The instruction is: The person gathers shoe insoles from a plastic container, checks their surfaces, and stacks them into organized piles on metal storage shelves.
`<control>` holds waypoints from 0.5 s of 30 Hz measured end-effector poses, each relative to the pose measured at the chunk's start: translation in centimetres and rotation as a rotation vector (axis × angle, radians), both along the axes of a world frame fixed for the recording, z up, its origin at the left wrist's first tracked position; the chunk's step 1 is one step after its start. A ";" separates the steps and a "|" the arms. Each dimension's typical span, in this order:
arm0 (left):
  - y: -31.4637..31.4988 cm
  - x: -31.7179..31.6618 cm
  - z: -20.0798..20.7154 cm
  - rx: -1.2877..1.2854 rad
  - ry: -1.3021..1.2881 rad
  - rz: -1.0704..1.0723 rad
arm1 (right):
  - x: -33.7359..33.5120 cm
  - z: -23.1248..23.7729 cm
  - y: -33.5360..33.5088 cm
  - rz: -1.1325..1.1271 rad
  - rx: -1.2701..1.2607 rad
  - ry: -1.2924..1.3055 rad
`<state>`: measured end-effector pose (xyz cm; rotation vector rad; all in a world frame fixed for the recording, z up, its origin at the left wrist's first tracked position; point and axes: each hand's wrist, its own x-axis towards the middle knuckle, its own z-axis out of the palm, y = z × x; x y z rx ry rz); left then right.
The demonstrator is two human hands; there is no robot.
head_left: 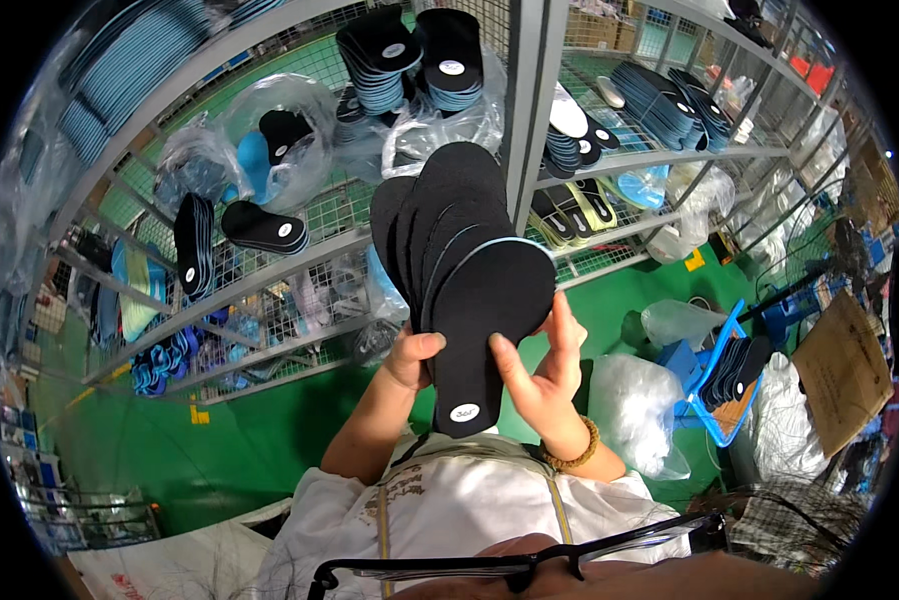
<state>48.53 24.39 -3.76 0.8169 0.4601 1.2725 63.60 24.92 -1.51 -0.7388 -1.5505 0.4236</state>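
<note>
Looking down past black-framed glasses point(519, 580), closest of all to the camera, onto a white garment point(479, 505) with two yellowish strips down the front. Holding a fanned stack of black insoles point(484, 310) up before the body, between chest and shelving, with toe ends away and heel ends toward the garment. Spreading leftward at the toes, in overlapping layers; showing a thin pale-blue edge on the front piece and a small white oval label point(464, 412) at its heel.

Pinching the stack from both sides: with the left hand point(406, 362), thumb laid over the left edge, other fingers mostly hidden; with the right hand point(547, 372), thumb pressed on the front face, fingers curled up along the right edge and partly behind. Wearing a brown braided bracelet point(577, 448) on the right wrist.

Facing a grey metal rack point(531, 120) with wire-mesh shelves, loaded with upright piles point(377, 62) of black-and-blue insoles, a clear plastic bag point(314, 105), and smaller piles point(194, 245) lower down on the left. Standing over a green floor point(269, 430), near a puffy clear bag point(637, 415), a blue-framed stand point(729, 425) bearing more black insoles, and, farther right, a tilted cardboard sheet point(841, 370).
</note>
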 end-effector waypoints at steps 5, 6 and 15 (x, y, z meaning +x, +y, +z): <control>-0.5 -1.5 -0.7 0.046 -0.233 -0.159 | -2.3 1.0 -0.9 -0.092 0.283 -0.072; -0.3 -2.0 -1.2 0.161 -0.201 -0.138 | -2.8 1.2 -1.1 -0.095 0.285 -0.072; -2.9 -9.8 -1.2 0.313 -0.265 -0.265 | -9.2 2.9 -4.2 -0.027 0.383 -0.168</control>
